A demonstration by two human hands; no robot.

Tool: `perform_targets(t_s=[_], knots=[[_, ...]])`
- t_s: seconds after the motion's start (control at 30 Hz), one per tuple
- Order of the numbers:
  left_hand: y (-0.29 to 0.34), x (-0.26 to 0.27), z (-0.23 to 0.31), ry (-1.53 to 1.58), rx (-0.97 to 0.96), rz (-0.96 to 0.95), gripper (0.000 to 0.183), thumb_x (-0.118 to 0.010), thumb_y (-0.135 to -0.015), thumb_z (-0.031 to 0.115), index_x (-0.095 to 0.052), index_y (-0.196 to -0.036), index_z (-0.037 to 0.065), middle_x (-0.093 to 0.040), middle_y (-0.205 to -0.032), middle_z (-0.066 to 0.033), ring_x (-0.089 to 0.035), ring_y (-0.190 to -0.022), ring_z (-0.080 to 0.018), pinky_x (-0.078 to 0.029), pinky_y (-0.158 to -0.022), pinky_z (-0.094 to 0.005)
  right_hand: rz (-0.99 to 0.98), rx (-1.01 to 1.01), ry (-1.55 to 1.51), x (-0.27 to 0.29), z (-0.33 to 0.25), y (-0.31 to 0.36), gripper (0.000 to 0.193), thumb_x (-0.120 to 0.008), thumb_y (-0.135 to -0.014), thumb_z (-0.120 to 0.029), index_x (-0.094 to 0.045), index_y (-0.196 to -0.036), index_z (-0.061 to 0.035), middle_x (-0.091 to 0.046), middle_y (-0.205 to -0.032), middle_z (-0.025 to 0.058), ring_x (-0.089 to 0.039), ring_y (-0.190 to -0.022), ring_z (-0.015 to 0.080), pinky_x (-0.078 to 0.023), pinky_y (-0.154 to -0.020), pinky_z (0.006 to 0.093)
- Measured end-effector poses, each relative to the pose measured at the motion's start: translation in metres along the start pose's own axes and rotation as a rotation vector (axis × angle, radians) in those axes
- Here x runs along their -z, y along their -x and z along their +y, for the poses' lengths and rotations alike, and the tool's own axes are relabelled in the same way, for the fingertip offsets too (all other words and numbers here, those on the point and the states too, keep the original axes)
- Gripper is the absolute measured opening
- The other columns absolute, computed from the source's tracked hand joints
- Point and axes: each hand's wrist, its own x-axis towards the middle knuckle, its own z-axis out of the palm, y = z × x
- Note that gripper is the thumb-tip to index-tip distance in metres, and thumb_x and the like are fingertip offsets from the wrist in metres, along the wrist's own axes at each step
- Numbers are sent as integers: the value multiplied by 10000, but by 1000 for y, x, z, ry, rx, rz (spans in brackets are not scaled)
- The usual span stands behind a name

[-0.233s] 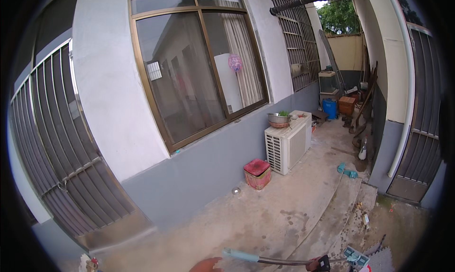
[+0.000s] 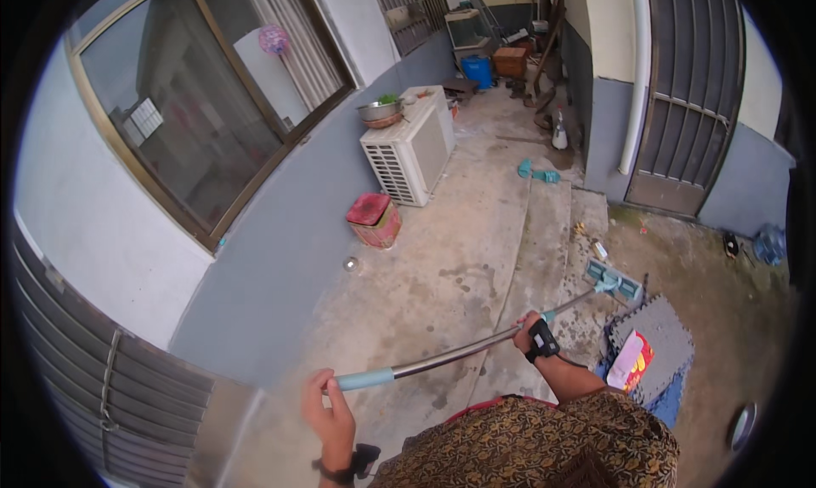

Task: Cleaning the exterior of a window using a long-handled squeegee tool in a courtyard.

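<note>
Mop (image 2: 455, 354) slants across my front, over the step edge (image 2: 517, 267). My left hand (image 2: 331, 416) closes on its blue grip end; my right hand (image 2: 529, 331) clamps the pole near the head. Room between pole and grey wall (image 2: 280, 207). Foam mats (image 2: 667, 326) near the head. Patterned clothing (image 2: 544, 445) hides ground below; head's ground contact unclear.

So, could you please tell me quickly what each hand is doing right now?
Left hand: closed around the end of the mop, at its light blue grip.
Right hand: closed around the pole, nearer the mop head.
</note>
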Motion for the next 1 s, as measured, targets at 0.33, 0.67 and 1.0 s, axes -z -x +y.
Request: perform_targets(t_s=[0.33,0.67,1.0], knots=[[-20,-10,-22,-645,-121,-559,335,-727,-772,310,-540,-759,32,-539,-748,-151,-530,-711,-383,-421,-622,-473,9,251,24,-107,-31,35,157,-575,-836,-137,-496,-841,-2,-506,-635,81,-511,-512,203,-459,-475,348],[-8,-21,-56,-458,43,-731,518,-691,-838,389,-540,-1229,84,-659,-853,-142,-653,-733,-336,-521,-612,-404,-352,347,247,-217,-17,34,97,-566,-832,-118,-489,-797,-71,-486,-642,39,-492,-530,162,-434,-478,319],[-21,-87,-120,4,454,-216,491,-709,-868,252,-554,-1282,36,-657,-1103,-179,-649,-956,-298,-528,-811,-392,-1063,354,251,-448,45,155,101,-528,-836,-60,-486,-928,-64,-489,-770,29,-506,-634,145,-464,-594,302]])
